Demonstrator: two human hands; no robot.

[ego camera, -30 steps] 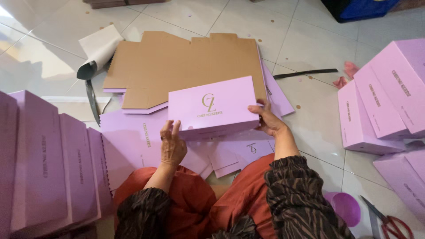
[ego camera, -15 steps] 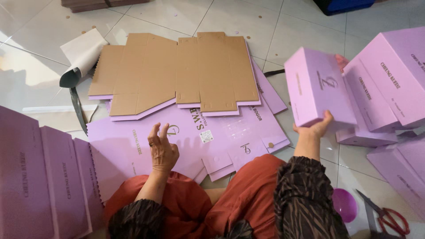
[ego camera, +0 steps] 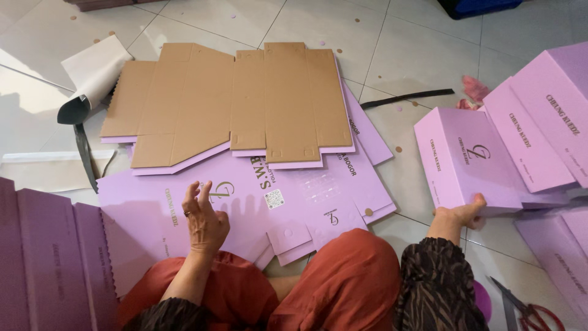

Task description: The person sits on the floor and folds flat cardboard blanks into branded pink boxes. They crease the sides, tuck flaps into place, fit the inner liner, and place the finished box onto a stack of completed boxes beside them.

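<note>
A pale tiled floor (ego camera: 429,55) carries everything. Largest on it is the spread of flat, unfolded carton blanks: a brown-sided blank (ego camera: 233,104) lies face down toward the far side, overlapping a lilac printed blank (ego camera: 288,196) that lies face up just in front of the person's knees. At the left edge a row of lilac folded pieces (ego camera: 49,257) stands packed together. At the right edge stacked lilac boxes (ego camera: 545,116) lean against one another.

The made-up lilac box (ego camera: 465,162) sits on the floor at the right, touching that stack, its lid face up. The right hand (ego camera: 462,213) grips its near bottom corner, fingers curled under the edge and thumb against the side, so the hand is closed on the box. The left hand (ego camera: 205,220) hovers on or just over the lilac printed blank, fingers spread wide and slightly bent, holding nothing; whether the palm touches the card cannot be told.

A roll of white and black sheet (ego camera: 92,76) lies at the far left, beside the brown blank. A thin black strip (ego camera: 407,98) lies on the tiles between the blanks and the boxes. Red-handled scissors (ego camera: 527,309) lie at the near right corner, beside the person's patterned sleeve (ego camera: 438,285).
</note>
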